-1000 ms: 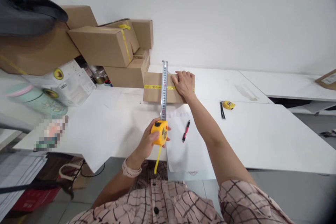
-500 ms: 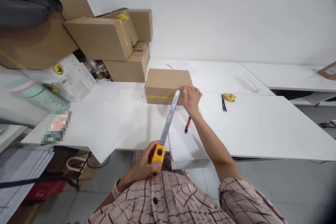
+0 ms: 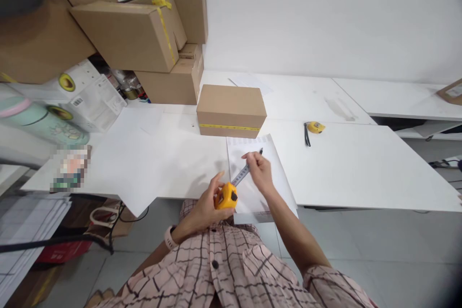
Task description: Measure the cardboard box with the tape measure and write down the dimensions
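The left hand [image 3: 202, 209] grips the yellow tape measure [image 3: 226, 196], with digits on the near side and on the far side of its case. The tape measure is held just at the front edge of the table [image 3: 342, 168], partly above the paper [image 3: 279, 187]. A short length of the blade [image 3: 241, 175] comes out of it and goes obliquely, forward and to the right, up to the right hand [image 3: 260, 173]. This hand is curled, with the back upward, and its fingers pinch the far end of the blade — the fingertips are partly hidden, so their exact hold I cannot tell.

Beyond the right hand the dark tip of a pen [image 3: 261, 151] is visible; the rest is covered by the hand. The paper lies under both, with small print along its far edge. Just behind it stands a closed box [image 3: 231, 106] with yellow tape along its front side. To the right, well apart, lies a smaller yellow tape measure [image 3: 316, 127] with a black strap.

On the left, a loose sheet [image 3: 133, 154] hangs over the table edge with one corner. Behind it are stacked cartons [image 3: 122, 36] and a green bottle [image 3: 43, 118] — the bottle is tilted.
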`<state>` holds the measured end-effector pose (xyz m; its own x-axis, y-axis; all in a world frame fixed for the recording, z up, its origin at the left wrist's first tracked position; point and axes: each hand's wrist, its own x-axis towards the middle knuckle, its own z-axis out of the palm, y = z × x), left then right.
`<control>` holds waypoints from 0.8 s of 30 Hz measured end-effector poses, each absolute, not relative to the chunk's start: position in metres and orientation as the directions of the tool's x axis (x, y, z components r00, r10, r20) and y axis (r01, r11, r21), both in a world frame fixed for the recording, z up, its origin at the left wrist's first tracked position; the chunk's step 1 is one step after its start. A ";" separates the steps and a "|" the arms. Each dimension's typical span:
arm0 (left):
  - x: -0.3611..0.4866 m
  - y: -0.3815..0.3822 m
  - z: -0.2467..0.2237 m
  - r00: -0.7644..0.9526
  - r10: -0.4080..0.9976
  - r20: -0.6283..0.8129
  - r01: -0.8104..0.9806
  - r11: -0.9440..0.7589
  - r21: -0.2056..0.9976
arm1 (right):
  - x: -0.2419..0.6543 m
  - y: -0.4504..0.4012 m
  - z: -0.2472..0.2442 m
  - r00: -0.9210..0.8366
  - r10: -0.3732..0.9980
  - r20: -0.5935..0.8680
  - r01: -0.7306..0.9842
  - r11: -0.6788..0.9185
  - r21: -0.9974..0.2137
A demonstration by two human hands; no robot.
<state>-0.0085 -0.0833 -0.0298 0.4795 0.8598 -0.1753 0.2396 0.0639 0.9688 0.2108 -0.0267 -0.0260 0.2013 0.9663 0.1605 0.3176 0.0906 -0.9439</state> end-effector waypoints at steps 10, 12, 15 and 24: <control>-0.025 0.001 -0.027 0.196 0.980 0.028 0.693 -0.159 0.703 | 0.253 -0.003 -0.047 0.420 0.907 0.029 0.850 -0.382 -0.363; -0.028 0.021 -0.028 0.185 0.982 0.047 0.803 -0.179 0.569 | 0.261 0.003 -0.051 0.405 0.913 -0.044 0.865 -0.398 -0.305; -0.031 0.046 -0.034 0.192 0.979 0.074 0.897 -0.206 0.390 | 0.264 0.006 -0.055 0.347 0.933 -0.097 0.887 -0.360 -0.291; -0.001 0.056 -0.047 0.372 0.893 0.253 0.833 -0.442 0.334 | 0.282 0.001 -0.035 0.054 0.995 -0.089 -0.137 -0.081 -0.987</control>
